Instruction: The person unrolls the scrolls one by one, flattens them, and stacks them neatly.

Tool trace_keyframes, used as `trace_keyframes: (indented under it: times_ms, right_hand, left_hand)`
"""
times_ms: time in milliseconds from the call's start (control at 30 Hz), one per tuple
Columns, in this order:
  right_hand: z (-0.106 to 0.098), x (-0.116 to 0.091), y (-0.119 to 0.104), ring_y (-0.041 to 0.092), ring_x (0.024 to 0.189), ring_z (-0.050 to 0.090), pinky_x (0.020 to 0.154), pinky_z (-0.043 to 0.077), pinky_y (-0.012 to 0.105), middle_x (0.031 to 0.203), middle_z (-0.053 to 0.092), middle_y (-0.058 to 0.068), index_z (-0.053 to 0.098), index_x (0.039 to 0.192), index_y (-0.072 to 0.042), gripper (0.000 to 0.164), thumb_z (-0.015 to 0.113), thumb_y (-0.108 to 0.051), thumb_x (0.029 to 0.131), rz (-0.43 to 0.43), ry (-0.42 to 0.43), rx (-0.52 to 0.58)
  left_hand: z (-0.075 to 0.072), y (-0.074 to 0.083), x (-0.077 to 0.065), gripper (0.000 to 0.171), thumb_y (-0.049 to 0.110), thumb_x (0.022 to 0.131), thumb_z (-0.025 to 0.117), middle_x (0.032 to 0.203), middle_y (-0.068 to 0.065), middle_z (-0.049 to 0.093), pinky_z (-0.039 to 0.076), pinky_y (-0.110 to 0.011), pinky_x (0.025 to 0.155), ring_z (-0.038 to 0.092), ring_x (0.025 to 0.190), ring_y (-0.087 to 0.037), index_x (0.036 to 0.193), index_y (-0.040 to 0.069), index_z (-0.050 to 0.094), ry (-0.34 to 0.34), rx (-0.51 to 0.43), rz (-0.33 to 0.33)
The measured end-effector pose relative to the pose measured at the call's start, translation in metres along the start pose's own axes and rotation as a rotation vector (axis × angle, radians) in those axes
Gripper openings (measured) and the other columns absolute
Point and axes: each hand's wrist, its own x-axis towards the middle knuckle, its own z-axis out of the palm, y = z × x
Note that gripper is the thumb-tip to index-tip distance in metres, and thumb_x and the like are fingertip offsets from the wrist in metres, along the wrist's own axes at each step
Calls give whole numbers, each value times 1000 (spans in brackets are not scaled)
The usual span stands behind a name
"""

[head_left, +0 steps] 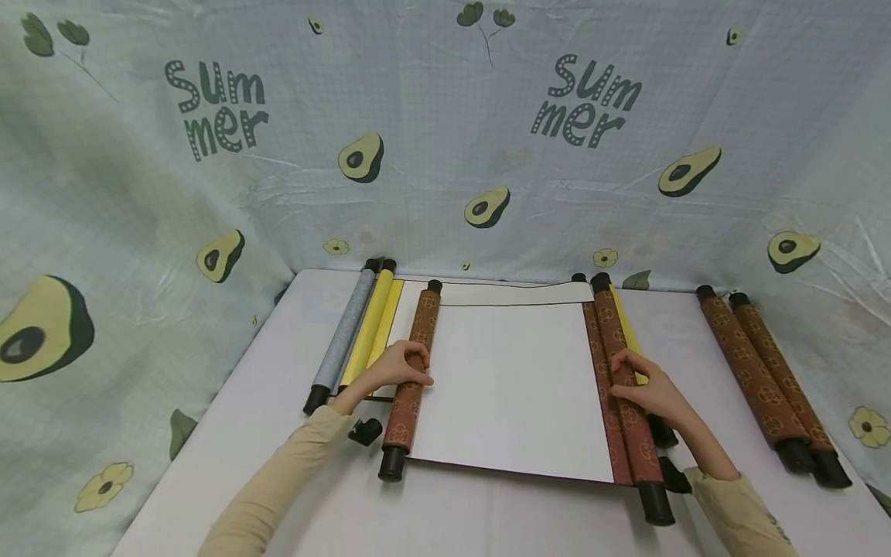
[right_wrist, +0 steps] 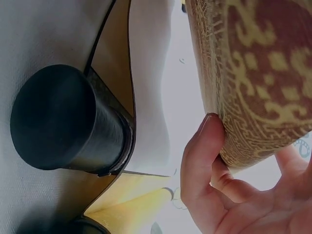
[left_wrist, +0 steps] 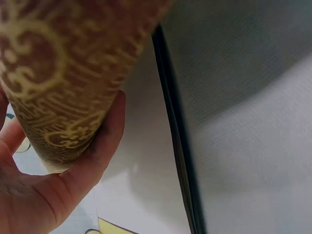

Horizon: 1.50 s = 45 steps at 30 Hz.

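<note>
Partly unrolled scroll with blank white sheet (head_left: 515,387), spread above the white table (head_left: 487,518) between two brown, gold-patterned rollers. At the sheet's left edge, left roller (head_left: 404,418), gripped near mid-length between curled thumb and fingers of the left hand (head_left: 402,365); long axis running far to near, black-capped near end slanted leftwards. At the opposite edge, right roller (head_left: 639,441), gripped likewise by the right hand (head_left: 649,384); long axis also far to near, near end slanted rightwards, hence both axes diverging towards the viewer. Along the inner side of the right roller, brown strip (head_left: 604,394) with the same slant; flat or rolled, impossible to tell. Left of the left roller, grey roll (head_left: 345,329) and yellow roll (head_left: 369,329) side by side, near ends pointing leftwards. Well apart at far right, two brown patterned scrolls (head_left: 752,363), rolled, near ends pointing rightwards. Behind, hanging cloth (head_left: 418,70) with avocado print.
</note>
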Motion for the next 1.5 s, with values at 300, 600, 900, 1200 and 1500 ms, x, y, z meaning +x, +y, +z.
trace_keyframes:
  times_ms: [300,600,900,1200,1500]
  right_hand:
    - [-2,0,-1,31,103,40,76,35,42,105,47,13,48,98,-1,27,64,-7,77,19,0,15]
    - [-6,-1,1,32,105,38,76,36,42,109,45,15,47,100,0,27,62,-6,78,26,10,20]
    - [-9,-2,3,31,104,39,76,36,41,106,47,12,48,98,-2,26,62,-7,78,20,35,0]
    - [-14,-2,5,33,107,38,77,35,48,109,46,14,48,100,-1,26,61,-8,79,12,4,-11]
    - [-16,-2,8,30,106,38,79,35,47,110,48,15,50,102,-1,23,57,-9,82,6,-3,-37]
  left_hand:
    - [-3,-1,1,18,0,68,67,78,-10,54,35,-26,60,39,62,-14,83,-1,57,3,-31,30]
    - [-5,-3,3,6,6,75,63,76,-8,61,40,-25,59,48,63,-12,79,2,63,14,-10,-19]
    - [-10,-1,0,11,7,71,69,76,-9,60,38,-25,60,44,63,-13,77,2,62,8,21,17]
    - [-15,-3,1,14,7,70,70,81,-10,60,38,-26,68,46,73,-14,79,1,60,-7,7,14]
    - [-22,-2,-1,6,4,77,63,82,-11,61,42,-27,68,50,71,-12,81,0,62,-29,7,41]
